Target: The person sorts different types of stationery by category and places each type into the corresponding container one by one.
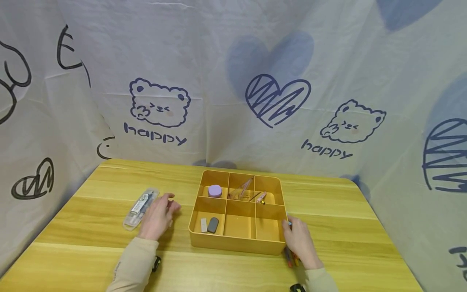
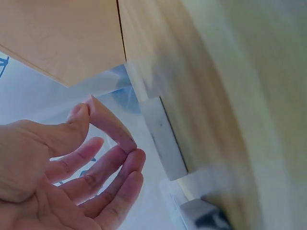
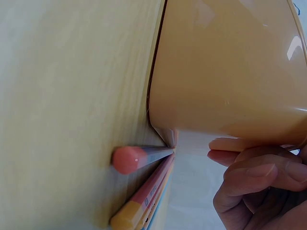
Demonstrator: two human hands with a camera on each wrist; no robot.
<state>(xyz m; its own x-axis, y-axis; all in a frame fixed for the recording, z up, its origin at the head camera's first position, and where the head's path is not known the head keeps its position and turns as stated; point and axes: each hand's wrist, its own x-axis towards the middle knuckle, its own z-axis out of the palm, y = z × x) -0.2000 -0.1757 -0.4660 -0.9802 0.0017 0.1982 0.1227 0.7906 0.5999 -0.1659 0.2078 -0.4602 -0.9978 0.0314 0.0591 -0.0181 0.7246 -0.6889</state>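
A yellow divided desk organizer point(image 1: 240, 243) stands mid-table. At its right front wall, my right hand point(image 1: 300, 241) has its fingers bent against the rim and seems to grip it. Several pencils point(image 3: 139, 206) lie on the table beside that wall, partly under this hand. My left hand point(image 1: 157, 217) is left of the organizer, beside a clear plastic case point(image 1: 131, 217) and partly covering it. In the left wrist view its thumb and one bent finger meet, with nothing visible between them. A pale grey block point(image 2: 164, 139) is beyond those fingers; its kind is unclear.
In the organizer's compartments are a purple round container point(image 1: 215, 191), a pink compass point(image 1: 245, 187), a small pink tool point(image 1: 261, 197), a white eraser point(image 1: 203, 225) and a dark grey eraser-like block point(image 1: 213, 225). A printed white cloth point(image 1: 219, 134) hangs behind the table.
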